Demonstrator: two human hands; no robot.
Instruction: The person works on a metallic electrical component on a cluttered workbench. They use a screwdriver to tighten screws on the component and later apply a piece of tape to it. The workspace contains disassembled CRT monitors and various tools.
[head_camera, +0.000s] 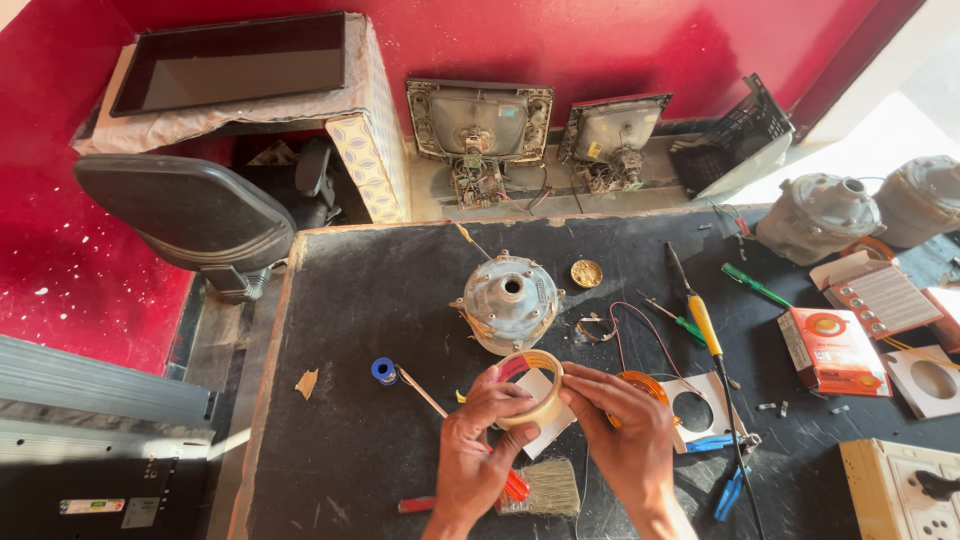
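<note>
Both hands hold a beige roll of tape (533, 388) upright above the black worktable (380, 300). My left hand (480, 445) grips its left and lower rim. On the right side, the fingers of my right hand (622, 430) pinch the roll. A white card (545, 420) lies just under the roll. Behind it stands a grey round motor housing (510, 298). A red-handled tool (515, 487) and a small brush (552, 488) lie below my left hand.
A yellow-handled screwdriver (703, 320), green screwdriver (755, 285), orange boxes (832, 350), blue pliers (730, 490) and a switchboard (900, 490) sit at right. Two more motors (820, 215) stand far right. A solder spool (384, 370) lies left. Old tube screens (480, 125) and a black chair (190, 215) stand behind.
</note>
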